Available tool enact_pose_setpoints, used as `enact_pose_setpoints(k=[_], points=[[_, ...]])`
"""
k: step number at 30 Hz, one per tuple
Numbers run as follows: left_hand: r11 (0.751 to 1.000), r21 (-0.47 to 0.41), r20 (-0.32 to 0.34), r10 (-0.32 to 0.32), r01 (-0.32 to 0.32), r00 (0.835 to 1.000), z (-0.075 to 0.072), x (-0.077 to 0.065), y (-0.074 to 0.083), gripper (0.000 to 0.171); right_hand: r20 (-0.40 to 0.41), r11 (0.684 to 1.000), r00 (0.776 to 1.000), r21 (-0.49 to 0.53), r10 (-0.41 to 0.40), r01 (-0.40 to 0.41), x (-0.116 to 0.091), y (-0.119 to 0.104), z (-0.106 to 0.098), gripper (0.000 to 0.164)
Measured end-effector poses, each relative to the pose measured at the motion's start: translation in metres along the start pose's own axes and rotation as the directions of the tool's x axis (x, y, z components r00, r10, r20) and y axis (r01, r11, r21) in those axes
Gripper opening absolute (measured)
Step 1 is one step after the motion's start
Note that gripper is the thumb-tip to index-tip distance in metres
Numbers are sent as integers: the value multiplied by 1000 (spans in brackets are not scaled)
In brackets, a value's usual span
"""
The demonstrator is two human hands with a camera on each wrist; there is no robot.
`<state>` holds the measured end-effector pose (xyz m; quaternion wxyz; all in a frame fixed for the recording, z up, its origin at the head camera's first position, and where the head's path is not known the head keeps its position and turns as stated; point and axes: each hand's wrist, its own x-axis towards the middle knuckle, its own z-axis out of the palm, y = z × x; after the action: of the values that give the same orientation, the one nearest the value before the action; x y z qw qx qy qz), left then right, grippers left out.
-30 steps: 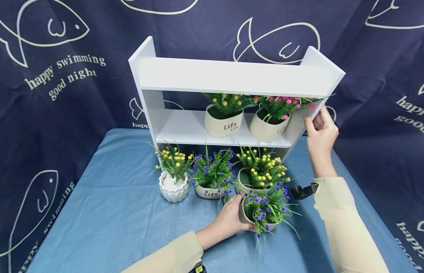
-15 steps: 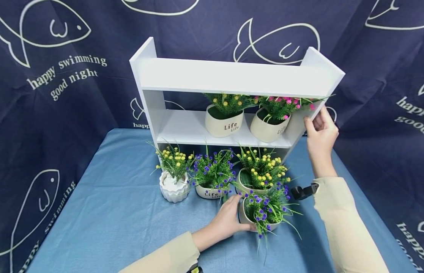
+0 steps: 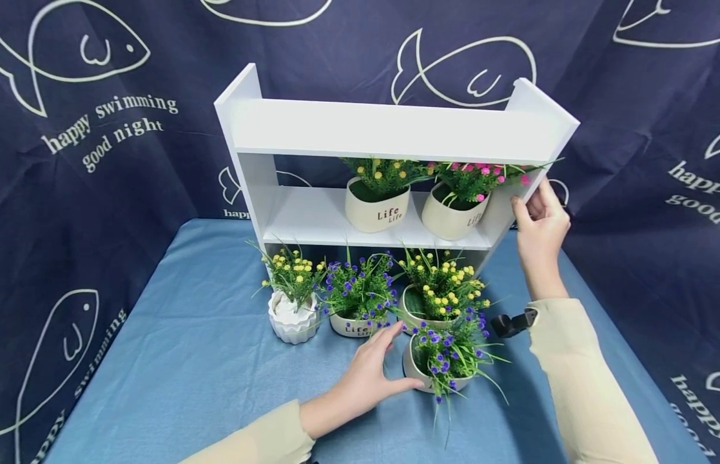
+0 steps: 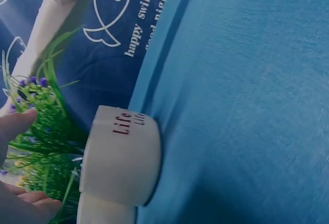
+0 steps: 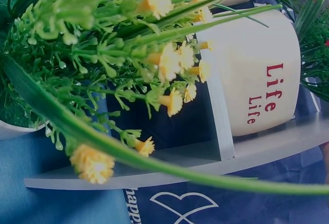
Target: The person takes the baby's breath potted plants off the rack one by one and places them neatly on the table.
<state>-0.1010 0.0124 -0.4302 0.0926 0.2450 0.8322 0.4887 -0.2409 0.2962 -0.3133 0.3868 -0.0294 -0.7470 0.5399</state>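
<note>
My left hand (image 3: pixel 360 380) has its fingers and thumb spread beside a cream pot of purple artificial flowers (image 3: pixel 449 357), apart from it in the head view. The pot (image 4: pixel 123 154), marked "Life", stands on the cloth in the left wrist view. With my right hand (image 3: pixel 542 229) I grip the right side panel of a white two-tier shelf (image 3: pixel 394 132), thumb at its front edge and fingers partly hidden behind. On its middle board sit a yellow-flowered pot (image 3: pixel 377 209) and a pink-flowered pot (image 3: pixel 452 216).
Before the shelf stand a white fluted pot (image 3: pixel 292 319) with yellow flowers, a purple-flowered pot (image 3: pixel 354 325) and another yellow-flowered pot (image 3: pixel 447 290). Blue cloth (image 3: pixel 191 361) covers the table. A navy curtain (image 3: pixel 336 51) with fish drawings hangs behind.
My left hand has let go of the front purple-flowered pot and drawn back to the left, its fingers spreading. The right hand keeps its grip on the shelf.
</note>
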Motion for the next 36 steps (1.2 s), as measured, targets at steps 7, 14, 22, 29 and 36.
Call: enact_pose_setpoints(k=[7,14,22,29,36], points=[[984,-54,-109,162,-169,981,-17,0,14,85,-2,1000,1000,-4,7,-7,-1,0,1,57],[972,-60,-165,216,-229,962,-45,12,33,82,-5,1000,1000,-10,-1,0,-1,-2,2,56],[956,-108,-263,238,-274,935,-75,33,37,74,-12,1000,1000,-26,14,-14,-1,-1,4,56],[950,-198,-281,181,-242,943,-93,49,35,68,-11,1000,1000,-16,3,-3,-1,0,4,57],[954,-99,-390,225,-284,893,-110,79,33,62,-11,1000,1000,-22,-5,5,-2,-1,2,57]])
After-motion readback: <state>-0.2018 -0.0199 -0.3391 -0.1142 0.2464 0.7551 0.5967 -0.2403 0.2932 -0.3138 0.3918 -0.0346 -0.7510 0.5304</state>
